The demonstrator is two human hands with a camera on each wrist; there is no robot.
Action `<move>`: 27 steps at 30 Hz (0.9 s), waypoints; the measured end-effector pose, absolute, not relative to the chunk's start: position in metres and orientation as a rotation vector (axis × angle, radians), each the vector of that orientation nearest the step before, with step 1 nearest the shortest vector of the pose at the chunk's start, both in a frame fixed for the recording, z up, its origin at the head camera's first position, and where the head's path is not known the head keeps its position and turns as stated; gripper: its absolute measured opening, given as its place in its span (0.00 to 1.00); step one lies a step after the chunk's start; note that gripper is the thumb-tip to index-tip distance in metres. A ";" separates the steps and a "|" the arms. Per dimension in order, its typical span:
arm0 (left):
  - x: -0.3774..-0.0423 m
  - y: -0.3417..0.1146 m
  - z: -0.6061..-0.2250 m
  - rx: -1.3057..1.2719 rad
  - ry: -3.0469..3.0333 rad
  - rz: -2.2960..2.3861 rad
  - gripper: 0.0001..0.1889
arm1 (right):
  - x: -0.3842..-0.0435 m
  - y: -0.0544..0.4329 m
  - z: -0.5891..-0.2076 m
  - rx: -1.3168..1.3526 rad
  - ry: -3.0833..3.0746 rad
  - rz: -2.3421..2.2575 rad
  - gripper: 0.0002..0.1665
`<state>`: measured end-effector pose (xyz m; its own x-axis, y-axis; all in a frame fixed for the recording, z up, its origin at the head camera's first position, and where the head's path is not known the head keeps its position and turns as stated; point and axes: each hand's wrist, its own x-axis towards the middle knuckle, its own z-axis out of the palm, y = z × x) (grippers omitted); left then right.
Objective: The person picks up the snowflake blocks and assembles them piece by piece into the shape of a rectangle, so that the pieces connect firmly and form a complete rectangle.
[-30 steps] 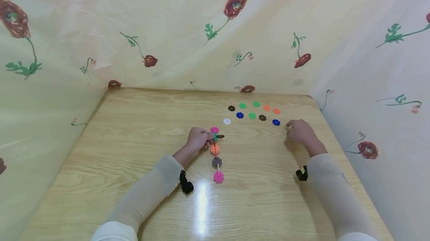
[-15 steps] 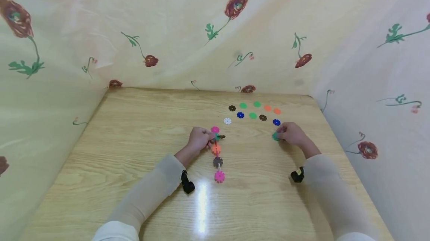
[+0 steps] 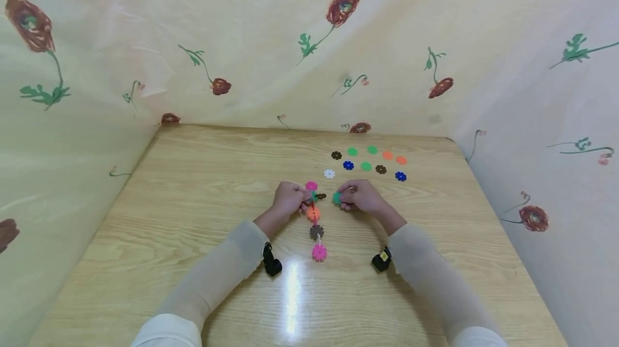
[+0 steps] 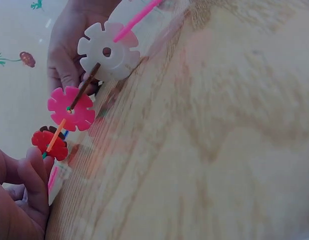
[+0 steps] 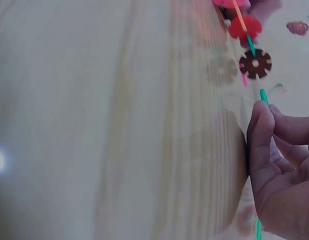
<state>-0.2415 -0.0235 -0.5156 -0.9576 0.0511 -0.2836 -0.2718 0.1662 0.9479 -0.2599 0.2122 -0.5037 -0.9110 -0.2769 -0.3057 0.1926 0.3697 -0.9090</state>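
Note:
My left hand (image 3: 288, 199) pinches a green snowflake disc (image 3: 314, 196) in a chain of interlocking plastic discs. The chain runs toward me through an orange disc (image 3: 313, 213) and a dark disc (image 3: 316, 232) to a pink disc (image 3: 319, 252). Another pink disc (image 3: 311, 186) sits at its far end. A brown disc (image 5: 255, 64) juts from the chain toward the right. Facing it across a small gap, a loose green disc (image 3: 337, 198) is pinched by my right hand (image 3: 361, 195). The right wrist view shows only its green edge (image 5: 263, 95) past the fingertips.
Beyond the hands, several loose discs lie on the wooden table (image 3: 217, 164): a white one (image 3: 329, 174), blue ones (image 3: 400, 176), brown ones (image 3: 381, 170), green ones (image 3: 366, 166) and orange ones (image 3: 401, 160). Flower-patterned cloth (image 3: 271, 41) hangs behind the table and at its sides.
The right hand has picked up a green disc at the right and carried it left, close to the brown disc. My left hand keeps its hold on the chain.

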 end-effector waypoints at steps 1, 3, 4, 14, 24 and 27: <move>-0.242 -0.023 -0.516 -0.207 2.202 1.865 0.06 | -0.260 0.209 -0.504 -0.067 2.231 -1.568 0.13; -0.242 -0.023 -0.517 -0.201 2.221 1.858 0.06 | -0.259 0.203 -0.503 -0.062 2.241 -1.578 0.13; -0.242 -0.023 -0.517 -0.202 2.220 1.858 0.05 | -0.259 0.200 -0.502 -0.059 2.246 -1.581 0.14; -0.240 -0.023 -0.515 -0.221 2.215 1.862 0.05 | -0.258 0.189 -0.502 -0.053 2.263 -1.548 0.14; -0.244 -0.022 -0.516 -0.268 2.210 1.837 0.04 | -0.263 0.184 -0.502 -0.063 2.230 -1.564 0.13; -0.246 -0.022 -0.515 -0.287 2.195 1.832 0.04 | -0.265 0.183 -0.501 -0.055 2.227 -1.573 0.13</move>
